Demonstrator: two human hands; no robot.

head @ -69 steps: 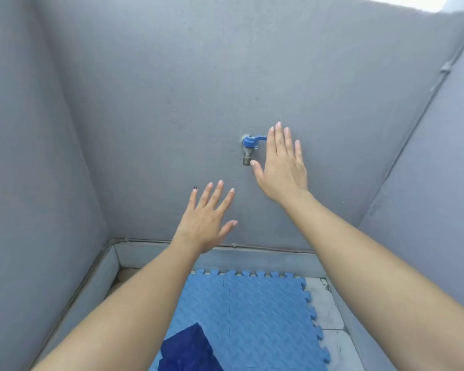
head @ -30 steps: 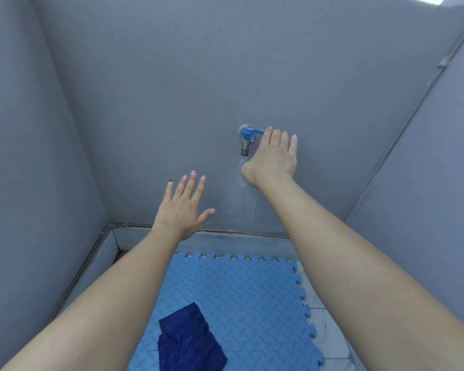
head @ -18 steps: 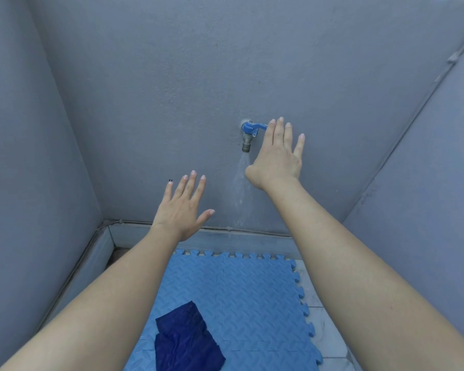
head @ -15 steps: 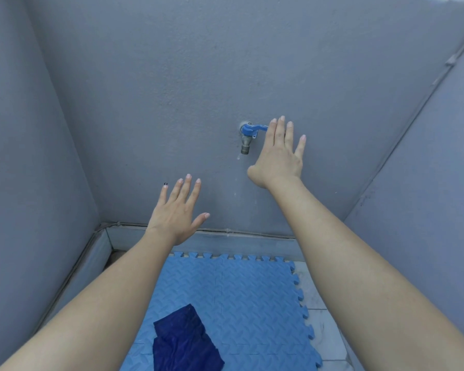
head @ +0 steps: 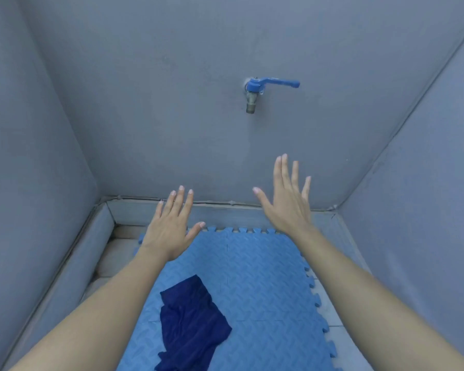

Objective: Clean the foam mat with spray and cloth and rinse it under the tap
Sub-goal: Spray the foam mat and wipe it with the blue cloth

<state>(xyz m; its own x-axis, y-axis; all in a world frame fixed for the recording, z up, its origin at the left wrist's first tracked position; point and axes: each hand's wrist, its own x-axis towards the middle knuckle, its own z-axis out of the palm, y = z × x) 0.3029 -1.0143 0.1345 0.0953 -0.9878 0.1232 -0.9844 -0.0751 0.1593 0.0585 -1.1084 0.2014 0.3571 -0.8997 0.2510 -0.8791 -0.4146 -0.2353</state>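
A light blue foam mat [head: 257, 279] with jigsaw edges lies flat on the floor below me. A crumpled dark blue cloth [head: 193, 322] rests on the mat's near left part. On the grey back wall sits a tap [head: 252, 96] with a blue lever [head: 277, 83] pointing right; no water runs from it. My left hand [head: 169, 231] hovers over the mat's far left corner, fingers straight, holding nothing. My right hand [head: 288, 202] is held up well below the tap, fingers spread, empty.
Grey walls [head: 38, 156] close in on the left, back and right. A low grey kerb [head: 97, 236] runs along the floor's edges. Pale floor tiles [head: 330, 298] show to the right of the mat.
My right hand has left the tap lever and dropped down towards the mat. The water that ran a second ago has stopped. My left hand has lowered a little.
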